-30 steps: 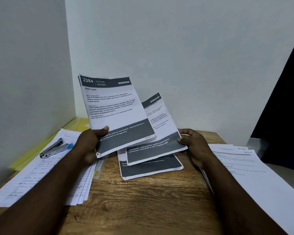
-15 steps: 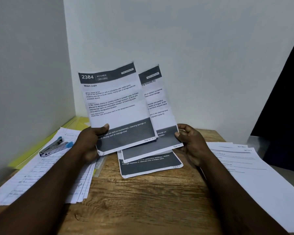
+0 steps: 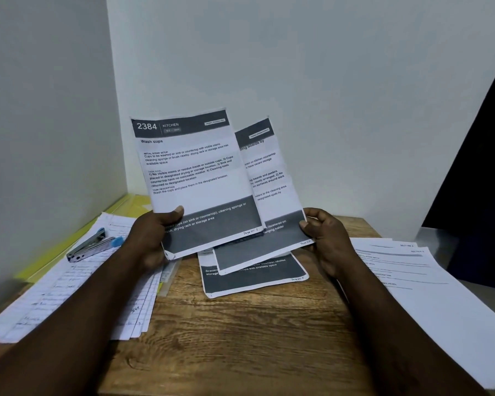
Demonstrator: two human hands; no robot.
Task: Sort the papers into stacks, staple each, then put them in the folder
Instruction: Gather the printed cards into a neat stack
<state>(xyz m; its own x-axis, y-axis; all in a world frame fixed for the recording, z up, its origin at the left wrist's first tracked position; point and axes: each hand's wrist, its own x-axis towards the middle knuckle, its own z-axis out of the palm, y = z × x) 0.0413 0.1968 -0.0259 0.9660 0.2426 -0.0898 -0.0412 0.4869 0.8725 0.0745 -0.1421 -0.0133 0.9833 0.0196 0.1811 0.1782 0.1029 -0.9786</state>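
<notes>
My left hand [image 3: 152, 238] grips the bottom left corner of a printed sheet headed "2384 Kitchen, Wash cups" [image 3: 192, 172], held upright above the wooden table [image 3: 240, 338]. My right hand [image 3: 325, 238] pinches the bottom right corner of a second printed sheet [image 3: 269, 190], which stands behind the first and overlaps it. A third printed sheet [image 3: 255, 277] with a dark bottom band lies flat on the table below them. A metal stapler with blue ends [image 3: 93, 245] rests on the handwritten papers [image 3: 69, 290] at the left. A yellow folder [image 3: 69, 247] lies under those papers along the left wall.
A stack of white typed sheets [image 3: 420, 284] lies at the right and overhangs the table edge. Walls close in at the left and back. A dark panel [image 3: 480, 167] stands at the far right. Bare wood shows at the front of the table.
Both sheets have been raised from a tilted, fanned position to nearly upright. The right-hand sheet swung up behind the left one. The sheet on the table has not moved.
</notes>
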